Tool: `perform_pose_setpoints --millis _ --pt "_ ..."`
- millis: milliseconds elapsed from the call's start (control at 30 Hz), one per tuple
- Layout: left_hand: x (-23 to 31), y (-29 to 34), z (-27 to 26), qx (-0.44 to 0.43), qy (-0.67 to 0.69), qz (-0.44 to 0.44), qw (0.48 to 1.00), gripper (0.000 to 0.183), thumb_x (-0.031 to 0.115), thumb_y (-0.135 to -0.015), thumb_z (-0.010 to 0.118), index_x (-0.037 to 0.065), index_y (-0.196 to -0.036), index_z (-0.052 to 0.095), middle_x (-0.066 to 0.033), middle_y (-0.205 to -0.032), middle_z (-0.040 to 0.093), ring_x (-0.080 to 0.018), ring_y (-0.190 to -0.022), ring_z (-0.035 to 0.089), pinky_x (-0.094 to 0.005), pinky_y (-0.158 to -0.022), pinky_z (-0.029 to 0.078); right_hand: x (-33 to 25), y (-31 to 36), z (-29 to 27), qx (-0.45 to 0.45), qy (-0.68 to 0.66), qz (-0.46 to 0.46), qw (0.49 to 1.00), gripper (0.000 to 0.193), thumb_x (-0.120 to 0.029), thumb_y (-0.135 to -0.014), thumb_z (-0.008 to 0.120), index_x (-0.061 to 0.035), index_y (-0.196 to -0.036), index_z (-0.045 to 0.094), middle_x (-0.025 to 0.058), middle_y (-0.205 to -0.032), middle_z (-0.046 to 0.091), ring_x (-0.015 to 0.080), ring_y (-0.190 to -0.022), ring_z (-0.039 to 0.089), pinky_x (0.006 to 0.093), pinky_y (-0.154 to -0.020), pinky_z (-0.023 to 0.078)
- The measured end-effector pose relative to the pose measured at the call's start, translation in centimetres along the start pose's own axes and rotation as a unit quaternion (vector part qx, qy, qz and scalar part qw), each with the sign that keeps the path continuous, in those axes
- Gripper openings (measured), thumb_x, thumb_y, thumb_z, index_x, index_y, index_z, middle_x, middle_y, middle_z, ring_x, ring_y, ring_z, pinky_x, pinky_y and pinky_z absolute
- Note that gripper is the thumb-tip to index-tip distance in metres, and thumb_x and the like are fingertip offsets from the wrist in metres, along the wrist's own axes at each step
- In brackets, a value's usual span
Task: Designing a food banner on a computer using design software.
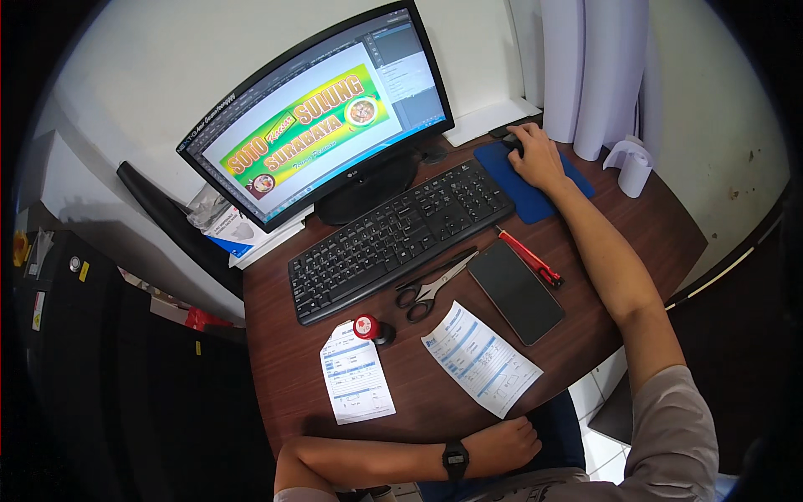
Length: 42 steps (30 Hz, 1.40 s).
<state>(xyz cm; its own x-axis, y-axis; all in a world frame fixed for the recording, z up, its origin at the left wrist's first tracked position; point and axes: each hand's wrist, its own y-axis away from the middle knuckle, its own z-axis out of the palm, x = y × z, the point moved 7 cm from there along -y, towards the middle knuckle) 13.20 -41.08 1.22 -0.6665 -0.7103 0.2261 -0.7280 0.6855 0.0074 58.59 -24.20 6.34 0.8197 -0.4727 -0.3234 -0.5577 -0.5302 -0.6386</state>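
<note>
My right hand reaches to the far right and rests over a black computer mouse, its fingers bent around it. The mouse is mostly hidden under them, near the upper part of a blue mouse pad. My left forearm lies across the near edge of the desk, with a black digital watch on the wrist. Curled loosely, my left hand stays just below a printed form, apart from it, with nothing visible in its fingers. The lit monitor displays a green and yellow banner design.
A black keyboard spans the desk. Near it lie scissors, a dark phone and a red cutter. A red-topped stamp touches another form. White paper rolls stand at right.
</note>
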Motion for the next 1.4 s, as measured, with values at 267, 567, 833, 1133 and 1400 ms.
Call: perform_pose_setpoints --millis 267,567,833,1133,1400 --pt "-0.05 0.02 -0.03 0.0 0.009 0.005 1.0 0.012 0.014 -0.092 0.062 0.005 -0.097 0.066 -0.0052 -0.091 0.067 -0.0185 -0.089 0.065 -0.029 -0.086 0.048 -0.09 0.13 -0.1 0.016 -0.001 -0.014 1.0 0.038 -0.017 -0.085 0.07 -0.0111 -0.122 0.071 0.0124 -0.127 0.06 0.0329 -0.121 0.058 0.0495 -0.101 0.047" --pt "-0.05 0.03 -0.24 0.013 -0.004 0.002 1.0 0.011 0.015 -0.09 0.061 0.006 -0.095 0.064 -0.004 -0.088 0.064 -0.0178 -0.087 0.063 -0.0288 -0.084 0.047 -0.01 0.11 -0.04 0.018 -0.001 -0.016 1.0 0.037 -0.016 -0.086 0.07 -0.0109 -0.122 0.071 0.013 -0.129 0.06 0.0325 -0.123 0.058 0.048 -0.102 0.047" --pt "-0.06 0.09 -0.48 0.004 0.0 0.005 1.0 0.012 0.016 -0.089 0.062 0.006 -0.096 0.065 -0.0039 -0.089 0.065 -0.0175 -0.089 0.063 -0.0288 -0.085 0.046 -0.14 0.07 -0.07 0.01 0.001 -0.01 1.0 0.035 -0.017 -0.086 0.07 -0.0109 -0.121 0.072 0.0135 -0.129 0.06 0.0331 -0.123 0.058 0.0478 -0.102 0.047" --pt "0.0 -0.03 0.09 0.002 -0.002 -0.001 1.0 0.011 0.015 -0.091 0.061 0.006 -0.096 0.065 -0.0036 -0.088 0.065 -0.0173 -0.087 0.063 -0.0284 -0.084 0.047 -0.07 0.13 -0.19 0.009 -0.001 -0.01 1.0 0.036 -0.017 -0.087 0.069 -0.0108 -0.122 0.072 0.0135 -0.13 0.061 0.0331 -0.124 0.058 0.0486 -0.103 0.047" --pt "-0.18 0.08 -0.46 0.028 -0.011 0.0 1.0 0.011 0.015 -0.091 0.062 0.006 -0.094 0.065 -0.004 -0.087 0.065 -0.0174 -0.086 0.064 -0.0281 -0.083 0.047 -0.64 -0.07 -0.22 0.017 -0.004 -0.021 1.0 0.037 -0.016 -0.086 0.069 -0.0106 -0.123 0.071 0.0137 -0.128 0.062 0.0337 -0.122 0.059 0.0475 -0.102 0.048"
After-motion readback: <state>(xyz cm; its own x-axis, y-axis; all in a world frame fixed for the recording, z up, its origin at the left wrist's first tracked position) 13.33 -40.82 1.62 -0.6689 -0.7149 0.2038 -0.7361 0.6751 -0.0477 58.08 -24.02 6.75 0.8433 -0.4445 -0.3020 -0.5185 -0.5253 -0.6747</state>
